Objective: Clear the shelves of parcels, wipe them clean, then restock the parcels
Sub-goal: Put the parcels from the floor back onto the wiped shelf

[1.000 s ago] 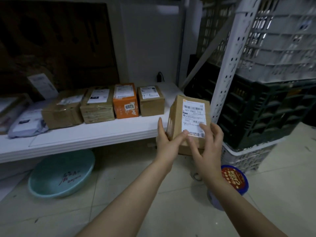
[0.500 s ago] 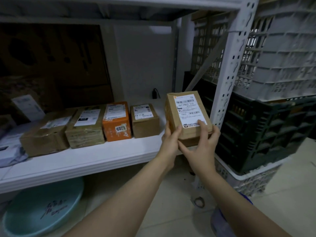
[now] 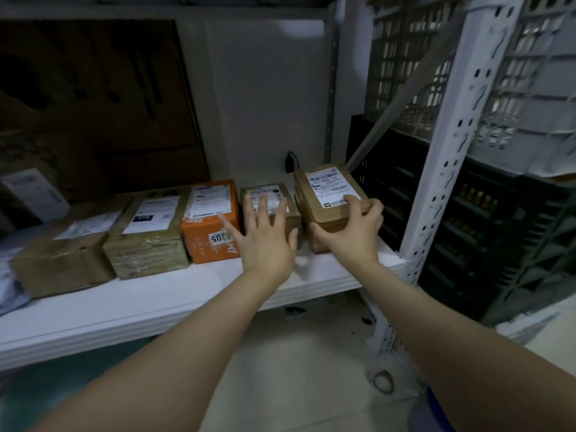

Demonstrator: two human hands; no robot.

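Reaches forward with both bare forearms: left arm (image 3: 187, 338) from lower left, right arm (image 3: 436, 322) from lower right, converging toward the hands. Holds left hand (image 3: 268, 241) palm down, back to camera, fingers (image 3: 263, 207) straight and fanned, thumb out toward the right; grips nothing. Clamps right hand (image 3: 350, 235) on brown parcel (image 3: 325, 217): thumb hooked round near-left corner, fingers curled over the top, index tip on the label edge. Sets hands side by side, near but apart. Shows both wrists roughly in line with forearms.

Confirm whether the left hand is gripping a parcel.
No: the left hand has its fingers spread straight over the small brown parcel, curled round nothing.
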